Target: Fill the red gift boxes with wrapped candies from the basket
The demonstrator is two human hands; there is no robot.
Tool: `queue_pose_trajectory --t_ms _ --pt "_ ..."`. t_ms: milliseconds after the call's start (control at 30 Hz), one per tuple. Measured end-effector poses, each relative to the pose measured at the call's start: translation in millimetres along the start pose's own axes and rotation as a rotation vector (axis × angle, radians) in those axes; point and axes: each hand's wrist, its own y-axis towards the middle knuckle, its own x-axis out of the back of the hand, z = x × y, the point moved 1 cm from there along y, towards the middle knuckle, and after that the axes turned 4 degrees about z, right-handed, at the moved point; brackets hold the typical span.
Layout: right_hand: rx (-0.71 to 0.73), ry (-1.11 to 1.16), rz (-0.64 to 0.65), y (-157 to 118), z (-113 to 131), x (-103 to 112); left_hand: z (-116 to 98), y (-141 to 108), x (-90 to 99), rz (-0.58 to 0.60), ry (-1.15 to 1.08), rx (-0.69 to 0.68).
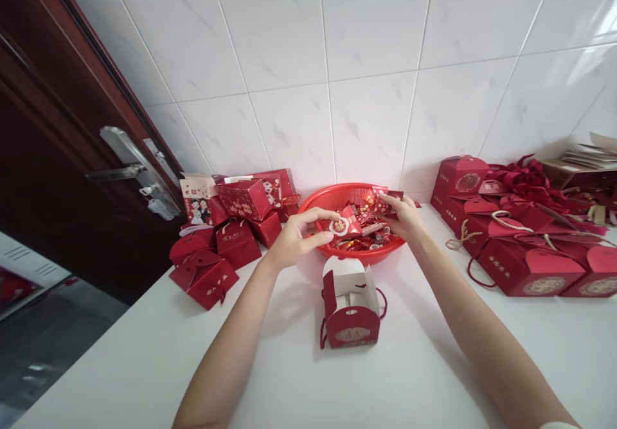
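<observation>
On the white bench [284,384], a red mesh basket [337,195] sits within reach of both arms, holding a jumble of wrapped sweets [373,242]. The left hand [308,236], at the basket's 8 o'clock, pinches a red packet [353,220] with a pale round emblem — by its edge, apparently so the emblem stays uncovered. The right hand [398,213], at 2 o'clock, grips a patterned packet [380,202] over the rim, likely to keep clear of the other hand.

At 6 o'clock, just in front of the basket, stands an open box [354,326], flaps spread and cord handles drooping to its sides, which leaves its mouth unobstructed. Small red boxes [240,242] cluster at 9 o'clock, more gift boxes [506,268] at 3 — seemingly set aside to free the middle.
</observation>
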Motion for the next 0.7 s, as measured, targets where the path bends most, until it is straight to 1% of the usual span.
queue_pose_trajectory --t_ms 133,233,333,433,600,700 --pt "0.038 -0.078 0.113 -18.0 23.7 -9.1 -7.0 -2.2 4.0 0.087 0.117 0.001" --pt "0.106 -0.159 0.202 -36.8 46.1 -17.7 -11.7 -5.8 3.0 0.163 0.169 -0.019" --pt "0.191 -0.241 0.251 -52.6 61.4 -22.0 -13.9 -8.6 0.0 0.19 0.232 -0.014" --pt "0.24 -0.317 0.257 -60.9 67.3 -21.2 -13.9 -9.9 -3.8 0.203 0.301 0.0" --pt "0.303 -0.459 0.287 -67.5 71.2 -20.3 -16.2 -11.9 -8.0 0.263 0.407 0.024" --pt "0.303 -0.467 0.268 -71.2 74.4 -21.3 -20.1 -13.7 -7.9 0.264 0.438 0.055"
